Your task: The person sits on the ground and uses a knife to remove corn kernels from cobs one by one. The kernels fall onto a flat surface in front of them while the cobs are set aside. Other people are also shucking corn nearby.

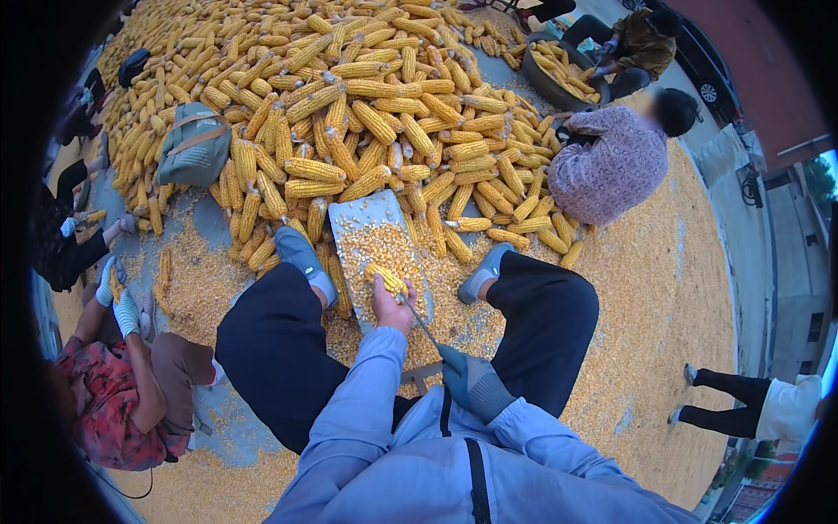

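My bare left hand [393, 305] is closed around a corn cob [386, 278] with yellow kernels, held over a pale board [359, 211]. Loose kernels [380, 243] cover much of that board, which leans between my feet against the heap. In a blue-grey knit work glove, my right hand [466, 378] grips a thin metal rod tool [422, 322]. The rod slants up and left, and its far end reaches the cob beside my left fingers; whether the tip touches the kernels I cannot tell.
A large heap of corn cobs [366, 85] rises before my feet. On its left side lies a grey-green bag [196, 147]. Several people sit around the heap, one by a large dark basin [556, 92]. Spread kernels [668, 288] cover the ground at right, where another person stands.
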A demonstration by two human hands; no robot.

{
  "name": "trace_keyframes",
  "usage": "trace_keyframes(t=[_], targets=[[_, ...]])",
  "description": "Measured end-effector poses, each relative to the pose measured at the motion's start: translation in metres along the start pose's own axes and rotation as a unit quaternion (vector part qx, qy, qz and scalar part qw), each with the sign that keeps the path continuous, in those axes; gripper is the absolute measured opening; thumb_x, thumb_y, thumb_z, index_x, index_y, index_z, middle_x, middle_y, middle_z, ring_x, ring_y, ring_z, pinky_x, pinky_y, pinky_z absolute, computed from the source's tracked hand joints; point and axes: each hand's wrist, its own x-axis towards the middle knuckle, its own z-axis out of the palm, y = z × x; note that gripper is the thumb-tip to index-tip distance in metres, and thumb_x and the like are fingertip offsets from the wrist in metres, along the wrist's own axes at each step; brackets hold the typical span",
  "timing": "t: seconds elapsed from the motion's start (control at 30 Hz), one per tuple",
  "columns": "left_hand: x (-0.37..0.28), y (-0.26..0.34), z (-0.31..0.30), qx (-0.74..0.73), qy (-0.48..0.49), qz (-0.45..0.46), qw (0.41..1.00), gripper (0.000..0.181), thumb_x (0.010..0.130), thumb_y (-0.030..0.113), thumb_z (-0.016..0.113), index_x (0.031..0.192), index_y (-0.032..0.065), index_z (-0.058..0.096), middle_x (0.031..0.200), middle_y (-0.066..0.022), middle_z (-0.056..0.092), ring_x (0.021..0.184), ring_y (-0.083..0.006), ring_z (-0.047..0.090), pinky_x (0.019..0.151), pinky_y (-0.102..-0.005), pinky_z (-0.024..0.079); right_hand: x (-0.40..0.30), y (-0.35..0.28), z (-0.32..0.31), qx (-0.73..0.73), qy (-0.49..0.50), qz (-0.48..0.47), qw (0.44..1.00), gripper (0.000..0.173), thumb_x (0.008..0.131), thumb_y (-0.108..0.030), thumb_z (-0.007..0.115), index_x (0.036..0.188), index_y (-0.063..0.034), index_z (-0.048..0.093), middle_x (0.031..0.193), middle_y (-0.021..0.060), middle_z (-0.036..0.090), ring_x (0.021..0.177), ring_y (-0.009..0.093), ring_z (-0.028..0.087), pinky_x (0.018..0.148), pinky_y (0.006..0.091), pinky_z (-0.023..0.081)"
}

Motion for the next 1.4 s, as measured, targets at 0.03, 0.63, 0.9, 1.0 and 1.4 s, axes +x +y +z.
trace_keyframes(t=[0.03, 0.63, 0.9, 1.0, 1.4], targets=[[0.001, 0.001, -0.002, 0.012, -0.006, 0.003, 1.000, 0.039, 0.093, 0.050, 0.048, 0.104, 0.0120, 0.049, 0.081, -0.0087, 0.057, 0.067, -0.0206, 0.058, 0.054, -0.0330, 0.048, 0.002, 0.000, -0.002, 0.040, -0.030, 0.029, 0.998, 0.032, 0.086, -0.017, 0.051, 0.114, -0.0025, 0.057, 0.082, 0.0221, 0.064, 0.074, 0.036, 0.064, 0.068, 0.0431, 0.051], [0.006, 0.005, -0.018, 0.076, -0.024, 0.022, 0.997, 0.043, 0.094, 0.050, 0.045, 0.102, 0.0080, 0.049, 0.079, -0.0113, 0.054, 0.064, -0.0226, 0.054, 0.051, -0.0335, 0.043, 0.040, -0.020, 0.006, -0.009, -0.091, 0.088, 0.992, 0.024, 0.084, -0.019, 0.048, 0.098, -0.0024, 0.058, 0.084, 0.0267, 0.062, 0.082, 0.042, 0.062, 0.074, 0.0497, 0.048], [0.004, 0.010, -0.016, 0.094, -0.010, 0.003, 0.996, 0.044, 0.093, 0.052, 0.046, 0.101, 0.0090, 0.050, 0.078, -0.0076, 0.054, 0.066, -0.0187, 0.054, 0.051, -0.0302, 0.044, 0.059, -0.020, 0.011, 0.090, -0.095, 0.110, 0.985, 0.022, 0.084, -0.018, 0.046, 0.097, -0.0041, 0.058, 0.070, 0.0238, 0.060, 0.066, 0.038, 0.062, 0.063, 0.0464, 0.048], [0.004, 0.015, -0.011, 0.088, -0.016, 0.005, 0.996, 0.041, 0.094, 0.051, 0.046, 0.101, 0.0108, 0.049, 0.076, -0.0075, 0.053, 0.064, -0.0194, 0.053, 0.051, -0.0306, 0.042, 0.073, -0.005, 0.025, 0.035, -0.082, 0.064, 0.994, 0.023, 0.083, -0.016, 0.045, 0.096, -0.0039, 0.059, 0.067, 0.0220, 0.061, 0.060, 0.035, 0.063, 0.059, 0.0435, 0.050], [0.019, 0.015, -0.030, 0.035, -0.018, 0.041, 0.998, 0.044, 0.092, 0.046, 0.054, 0.111, 0.0064, 0.049, 0.083, -0.0135, 0.054, 0.069, -0.0226, 0.054, 0.059, -0.0343, 0.051, 0.142, -0.017, 0.041, -0.001, -0.136, 0.063, 0.989, 0.024, 0.083, -0.016, 0.049, 0.093, -0.0008, 0.064, 0.082, 0.0289, 0.063, 0.078, 0.040, 0.065, 0.073, 0.0451, 0.052]])
